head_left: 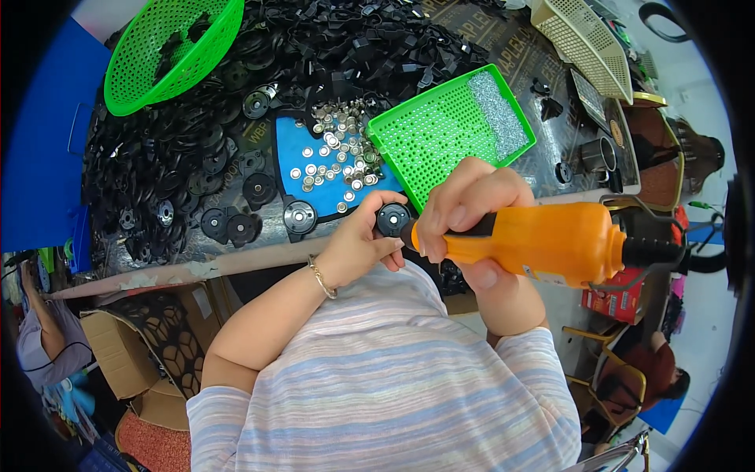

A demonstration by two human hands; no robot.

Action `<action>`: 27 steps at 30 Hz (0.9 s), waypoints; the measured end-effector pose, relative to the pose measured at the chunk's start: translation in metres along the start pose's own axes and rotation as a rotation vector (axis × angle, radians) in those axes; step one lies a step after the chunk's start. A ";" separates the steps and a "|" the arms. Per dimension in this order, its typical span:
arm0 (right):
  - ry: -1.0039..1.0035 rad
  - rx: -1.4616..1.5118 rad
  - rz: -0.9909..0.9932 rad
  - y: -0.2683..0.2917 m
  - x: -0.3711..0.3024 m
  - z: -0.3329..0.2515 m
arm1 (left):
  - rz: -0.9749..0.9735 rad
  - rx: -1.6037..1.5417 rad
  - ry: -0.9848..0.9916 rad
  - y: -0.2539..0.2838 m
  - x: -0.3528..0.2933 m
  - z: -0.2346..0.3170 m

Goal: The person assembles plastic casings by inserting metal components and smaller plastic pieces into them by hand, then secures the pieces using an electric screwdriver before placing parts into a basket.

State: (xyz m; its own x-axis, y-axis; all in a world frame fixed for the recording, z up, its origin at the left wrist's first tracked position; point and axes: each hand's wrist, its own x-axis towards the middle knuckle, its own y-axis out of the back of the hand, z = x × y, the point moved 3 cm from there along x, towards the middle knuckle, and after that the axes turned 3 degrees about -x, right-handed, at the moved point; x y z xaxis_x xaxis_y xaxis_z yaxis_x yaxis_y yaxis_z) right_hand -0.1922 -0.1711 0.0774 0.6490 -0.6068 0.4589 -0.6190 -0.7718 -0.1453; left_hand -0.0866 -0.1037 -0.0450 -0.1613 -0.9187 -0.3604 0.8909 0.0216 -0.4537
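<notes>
My left hand [363,242], with a bracelet at the wrist, pinches a round black plastic part [392,219] with a light metal centre near the table's front edge. My right hand [472,212] is wrapped round an orange electric screwdriver [550,240], its black cable leading off to the right. The front end of the screwdriver is close beside the black part; its tip is hidden, so I cannot tell whether they touch. A black disc with a silver metal cap [300,216] lies just left of my left hand. Small silver metal caps [334,157] are scattered on a blue mat [287,149] beyond.
A green perforated tray [393,122] holds tiny silver screws [497,110]. Black plastic parts [157,173] are heaped left and far. A green basket [130,71] tilts at far left; a beige basket [586,35] stands far right, with a metal cup [599,153] nearer. Other people are at both sides.
</notes>
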 end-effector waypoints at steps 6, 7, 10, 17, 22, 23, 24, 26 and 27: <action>0.087 0.217 -0.053 0.008 0.014 -0.009 | 0.015 0.013 0.020 0.000 0.001 0.004; 0.206 0.194 -0.095 0.016 0.018 -0.009 | 0.021 0.012 0.028 0.000 0.000 0.006; 0.204 0.231 0.031 0.027 0.015 -0.017 | 0.058 -0.003 -0.009 0.001 -0.012 0.012; 0.219 0.223 0.262 0.037 0.006 -0.017 | 0.713 0.874 -0.999 0.074 -0.034 0.221; 0.254 0.177 0.240 0.039 0.001 -0.015 | 1.003 1.582 -1.022 0.118 -0.045 0.241; 0.263 0.167 0.256 0.043 -0.002 -0.015 | 0.856 1.575 -1.035 0.106 -0.053 0.224; 0.271 0.163 0.260 0.046 -0.004 -0.015 | 0.796 1.591 -0.881 0.101 -0.062 0.204; 0.265 0.159 0.284 0.052 -0.006 -0.016 | 0.694 1.617 -0.673 0.099 -0.072 0.162; 0.255 0.165 0.294 0.056 -0.006 -0.014 | 0.698 1.592 -0.540 0.101 -0.077 0.146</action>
State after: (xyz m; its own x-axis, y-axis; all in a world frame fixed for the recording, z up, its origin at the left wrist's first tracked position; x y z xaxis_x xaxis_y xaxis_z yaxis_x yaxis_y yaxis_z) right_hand -0.2372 -0.2079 0.0791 0.3127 -0.7552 0.5761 -0.6691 -0.6056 -0.4308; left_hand 0.0774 -0.0885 0.0558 0.2288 -0.9265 0.2986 0.2898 0.3577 0.8877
